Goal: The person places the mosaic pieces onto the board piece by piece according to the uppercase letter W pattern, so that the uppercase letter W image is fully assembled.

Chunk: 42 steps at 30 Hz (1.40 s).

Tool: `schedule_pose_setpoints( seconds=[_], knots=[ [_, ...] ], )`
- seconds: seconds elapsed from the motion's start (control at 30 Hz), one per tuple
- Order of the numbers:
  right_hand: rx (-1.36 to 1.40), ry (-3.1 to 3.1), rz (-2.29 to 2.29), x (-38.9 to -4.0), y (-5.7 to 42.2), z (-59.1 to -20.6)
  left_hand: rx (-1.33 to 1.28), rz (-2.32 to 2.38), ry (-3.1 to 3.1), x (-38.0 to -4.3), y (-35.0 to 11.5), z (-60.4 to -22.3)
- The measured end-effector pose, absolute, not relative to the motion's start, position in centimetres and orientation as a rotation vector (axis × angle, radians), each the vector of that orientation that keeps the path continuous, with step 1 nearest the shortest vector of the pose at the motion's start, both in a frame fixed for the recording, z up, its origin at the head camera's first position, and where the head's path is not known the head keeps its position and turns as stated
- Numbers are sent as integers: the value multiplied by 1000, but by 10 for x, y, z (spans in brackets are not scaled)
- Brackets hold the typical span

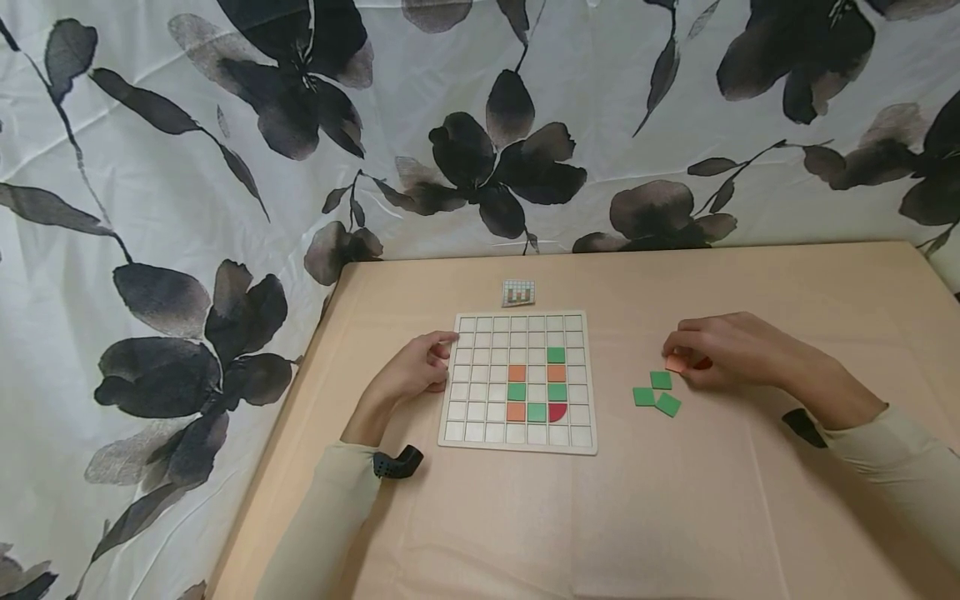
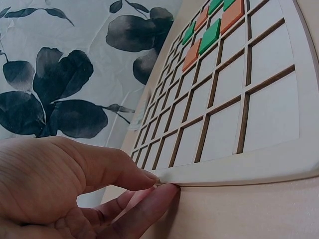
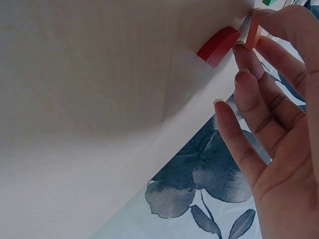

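Note:
A white square-grid board (image 1: pixel 476 423) lies on the table, bearing orange and green square tiles and a red quarter-round tile (image 1: pixel 557 412). At the board's left edge, my left hand (image 1: pixel 411 367) holds the rim between thumb and fingertips, as the left wrist view shows. My right hand (image 1: pixel 731 350), right of the board, pinches an orange tile (image 3: pixel 253 31) on edge between thumb and fingers. Close by those fingertips a red curved-edge tile (image 3: pixel 218 46) rests on the table. Several loose green tiles (image 1: pixel 661 380) lie just left of and below this hand.
Beyond the board's far edge sits a small printed card (image 1: pixel 518 292) with a grid pattern. The wooden table (image 1: pixel 675 517) ends at a white cloth (image 1: pixel 420 75) with dark flowers, behind and to the left. Black camera bands (image 1: pixel 397 462) are on the wrists.

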State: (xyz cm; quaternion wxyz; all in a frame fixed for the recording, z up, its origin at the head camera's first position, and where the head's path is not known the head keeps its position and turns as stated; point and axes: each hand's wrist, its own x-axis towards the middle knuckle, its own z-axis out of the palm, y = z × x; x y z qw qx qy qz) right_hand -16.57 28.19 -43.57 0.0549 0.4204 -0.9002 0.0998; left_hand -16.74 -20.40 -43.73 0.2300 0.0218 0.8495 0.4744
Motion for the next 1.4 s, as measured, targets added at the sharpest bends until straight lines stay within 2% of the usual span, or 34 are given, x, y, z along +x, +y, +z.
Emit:
schedule_pose_setpoints(
  seconds=[0.63,1.4],
  knots=[
    [1257,-2821,305,-177,271,-417,54,1322,2323,-167,-203,-435],
    [1337,-2824,379,-195,221,-397,57,1345,2310,-167,-202,-436]
  ],
)
